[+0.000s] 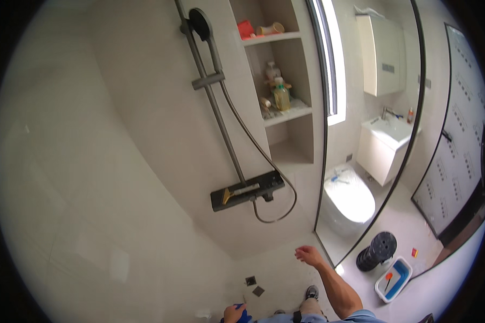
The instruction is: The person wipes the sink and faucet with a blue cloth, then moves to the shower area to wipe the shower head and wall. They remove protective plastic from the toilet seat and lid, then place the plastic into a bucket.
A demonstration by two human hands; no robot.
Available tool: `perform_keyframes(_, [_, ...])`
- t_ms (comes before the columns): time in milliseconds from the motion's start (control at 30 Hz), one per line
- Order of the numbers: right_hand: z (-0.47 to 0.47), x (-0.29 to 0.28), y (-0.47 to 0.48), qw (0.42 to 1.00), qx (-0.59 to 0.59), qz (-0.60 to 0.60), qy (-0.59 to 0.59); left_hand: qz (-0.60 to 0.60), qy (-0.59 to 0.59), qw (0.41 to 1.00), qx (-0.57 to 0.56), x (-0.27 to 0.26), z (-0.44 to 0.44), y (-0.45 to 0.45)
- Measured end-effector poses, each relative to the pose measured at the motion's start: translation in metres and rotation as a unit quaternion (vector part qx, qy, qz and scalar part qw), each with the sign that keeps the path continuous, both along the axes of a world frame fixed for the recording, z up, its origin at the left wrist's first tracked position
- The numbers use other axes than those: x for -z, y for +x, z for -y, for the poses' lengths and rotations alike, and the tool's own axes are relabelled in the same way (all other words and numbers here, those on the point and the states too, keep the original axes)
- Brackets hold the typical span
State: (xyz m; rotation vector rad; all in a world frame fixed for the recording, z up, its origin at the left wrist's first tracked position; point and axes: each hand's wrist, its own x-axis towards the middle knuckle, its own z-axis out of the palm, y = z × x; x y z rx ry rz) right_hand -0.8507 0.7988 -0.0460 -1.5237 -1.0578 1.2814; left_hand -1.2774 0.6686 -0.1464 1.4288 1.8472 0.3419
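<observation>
Low in the head view, my left hand (233,313) is closed around a blue cloth (243,317); a thin tool seems to stick up beside it, too small to name. My right hand (308,256) hangs in front of the glass partition's lower corner, fingers loosely curled, and no object shows in it. On the wall ahead is a black shower shelf and mixer (248,190), with a yellow-ended scraper (238,191) lying on top. A square floor drain opening (251,281) lies near my left hand, a square drain cover (258,291) beside it.
A hand shower (201,24) hangs on its rail, hose looping down. Wall niches (289,117) hold bottles. Behind the framed glass stand a toilet (349,198) and vanity (380,149). A black cylindrical stool (376,251) and a white-rimmed basin (394,280) are at the right.
</observation>
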Motion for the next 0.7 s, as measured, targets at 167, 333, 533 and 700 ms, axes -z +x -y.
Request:
perform_keyframes(167, [-0.133, -0.200, -0.016, 0.949, -0.087, 0.138, 0.270, 0.078, 0.068, 0.988, -0.115, 0.013, -0.002, -0.006])
perform_keyframes(333, [-0.246, -0.386, -0.037, 0.844, -0.091, 0.247, 0.468, 0.164, 0.024, 0.943, -0.287, -0.043, -0.043, 0.044])
perform_keyframes(533, [-0.373, -0.553, -0.082, 0.629, 0.165, 0.264, 0.713, 0.106, 0.135, 0.936, -0.307, -0.028, -0.053, 0.078])
perform_keyframes(700, [-0.392, -0.611, -0.112, 0.755, 0.119, 0.302, 0.570, 0.125, 0.183, 0.911, -0.348, -0.011, -0.003, 0.071])
